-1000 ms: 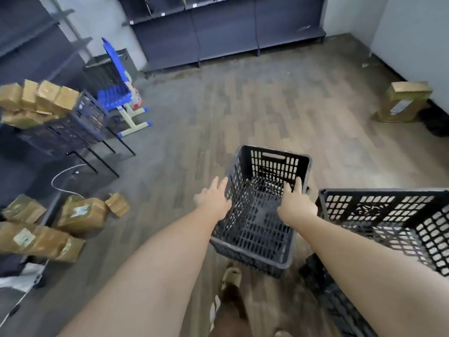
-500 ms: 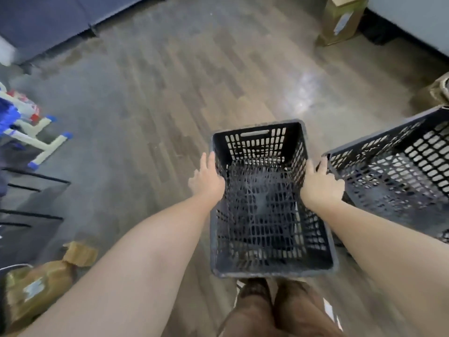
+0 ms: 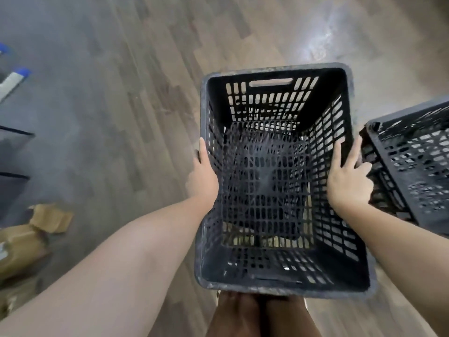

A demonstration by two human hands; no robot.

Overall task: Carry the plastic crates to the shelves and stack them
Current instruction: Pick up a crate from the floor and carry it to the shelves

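- The floor (image 3: pixel 102 122) is grey-brown wood-look plank, with a bright glare patch at top right.
- Brown packets (image 3: pixel 21 249) and torn cardboard (image 3: pixel 52 218) lie at the left edge; a white leg with a blue tip (image 3: pixel 14 77) shows above them.
- A second crate (image 3: pixel 413 164), tilted, stands just right of the held one, beside the right hand.
- The crate (image 3: pixel 277 69), black and empty, is held upright over the floor before the person's legs (image 3: pixel 257 314).
- Left hand (image 3: pixel 202 177) grips its left rim, thumb along the top; right hand (image 3: pixel 348 180) clasps the right rim, fingers inside.
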